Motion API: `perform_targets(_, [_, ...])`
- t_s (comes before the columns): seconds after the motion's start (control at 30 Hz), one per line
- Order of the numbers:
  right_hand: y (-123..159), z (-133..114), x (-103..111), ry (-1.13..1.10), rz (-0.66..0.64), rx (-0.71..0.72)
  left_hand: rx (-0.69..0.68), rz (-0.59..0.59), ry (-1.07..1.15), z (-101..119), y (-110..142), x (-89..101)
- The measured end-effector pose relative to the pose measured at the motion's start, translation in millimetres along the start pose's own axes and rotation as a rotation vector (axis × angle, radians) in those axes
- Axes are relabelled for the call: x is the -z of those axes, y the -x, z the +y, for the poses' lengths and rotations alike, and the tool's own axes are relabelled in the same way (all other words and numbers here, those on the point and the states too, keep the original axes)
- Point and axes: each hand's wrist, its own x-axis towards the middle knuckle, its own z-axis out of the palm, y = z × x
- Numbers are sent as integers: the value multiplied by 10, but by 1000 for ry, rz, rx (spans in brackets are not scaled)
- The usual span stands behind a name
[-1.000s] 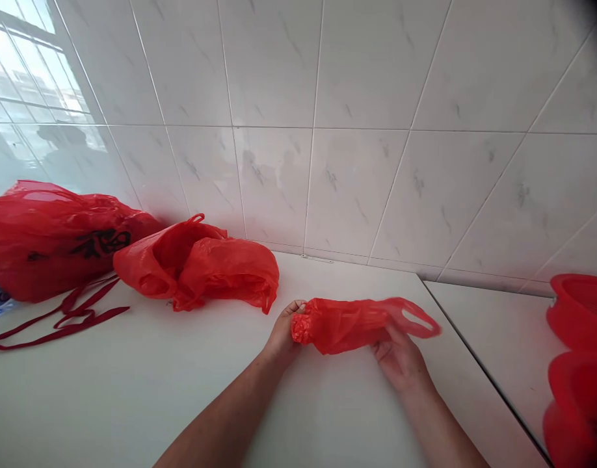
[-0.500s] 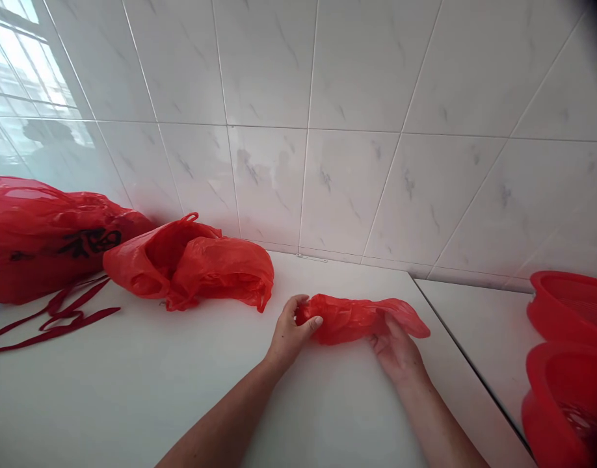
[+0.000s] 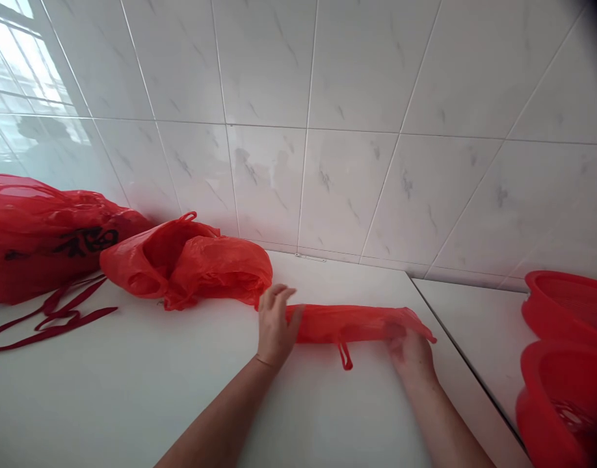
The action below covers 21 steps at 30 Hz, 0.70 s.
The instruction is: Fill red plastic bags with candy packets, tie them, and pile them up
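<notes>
A thin red plastic bag (image 3: 347,323) lies stretched out in a long flat strip on the white surface, a small handle loop hanging from its near edge. At its left end is my left hand (image 3: 276,328), fingers stretched and thumb apart, beside or just touching the plastic. My right hand (image 3: 413,354) grips the bag's right end; its fingertips show blurred through the film. A crumpled red plastic bag (image 3: 220,266) with a gaping mouth rests just left of my left hand.
Far left stands a bulging red bag (image 3: 35,234) with black lettering and dark red straps (image 3: 79,322). Two red plastic baskets (image 3: 537,364) sit at the right edge, beyond a seam in the white tabletop (image 3: 181,390). A tiled wall (image 3: 352,188) closes the back.
The bunched bag has been drawn out longer and flatter, and its handle loop now shows. My left hand has moved left and its fingers have opened; my right hand has shifted slightly right.
</notes>
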Motion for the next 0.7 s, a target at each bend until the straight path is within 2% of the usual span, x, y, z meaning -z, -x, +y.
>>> perform_targets(0.03, [28,15,-33,44,-7,0,-95,-89,-27,63,45,-28])
perform_targets(0.1, [61,35,-71,147,-9,-6,-199,-292,-25,153,140,-101])
perform_targets(0.17, [49,29,-56,285,0,-26,-216,-443,-28,179,219,-176])
perform_targets(0.23, [4,-19,9,441,-5,-65,-152,-503,-25,146,261,-227])
perform_targets(0.3, [-37,-112,93,578,-33,-110,-30,-485,15,87,264,-245])
perform_targets(0.37, [-29,-242,153,750,-154,-164,97,-423,70,45,240,-237])
perform_targets(0.4, [2,-316,160,850,-270,-203,153,-390,95,39,223,-228])
perform_targets(0.47, [114,-468,111,992,-606,-289,246,-335,134,63,192,-213])
perform_targets(0.53, [271,-593,-21,944,-914,-315,316,-295,163,126,171,-206])
perform_targets(0.57, [352,-633,-109,879,-986,-274,347,-284,179,167,167,-205])
perform_targets(0.6, [429,-654,-205,826,-982,-187,382,-283,202,210,168,-205])
perform_targets(0.7, [594,-594,-460,850,-707,169,523,-328,344,333,190,-207])
